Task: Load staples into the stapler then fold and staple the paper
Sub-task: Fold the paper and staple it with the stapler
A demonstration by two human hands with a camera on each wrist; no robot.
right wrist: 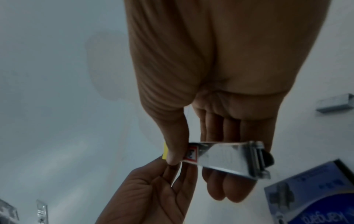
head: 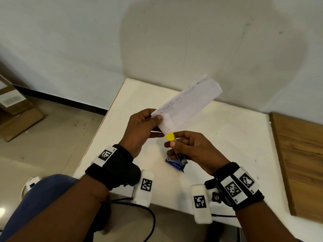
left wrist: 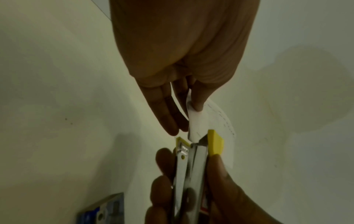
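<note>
Wrist bands (head: pixel 111 165), two, black, with white tags printed in black-and-white square codes; one on each forearm, nearest the head camera, cables trailing off the near table edge.

Right hand (head: pixel 194 149): closed round the stapler (head: pixel 176 151), thumb on the top arm just behind the yellow tip, remaining fingers curled beneath the body. Grip narrow and firm.

Stapler: small, bright metal body, yellow plastic nose, red label near the thumb in the right wrist view. Held above the table, nose pointing away from the person toward the paper. In the left wrist view the two yellow-tipped arms stand slightly apart, with the paper's lower corner between them.

Left hand (head: pixel 143 126): pinches the folded paper (head: pixel 188 102) near its lower end, thumb on the upper face, fingers behind.

Folded paper: white, a long narrow strip, raised off the table and slanting up and away to the right. A row of staples runs along its upper-left edge. Its lowest corner meets the stapler's nose, just beyond the right thumb.

Staple box (head: pixel 175 163): blue, lying on the table directly beneath the right hand.

Table (head: pixel 227 137): white top, set in a wall corner.

Wooden board (head: pixel 300 154): on the table's right side.

Cardboard box (head: pixel 15 109): on the floor, far left.
</note>
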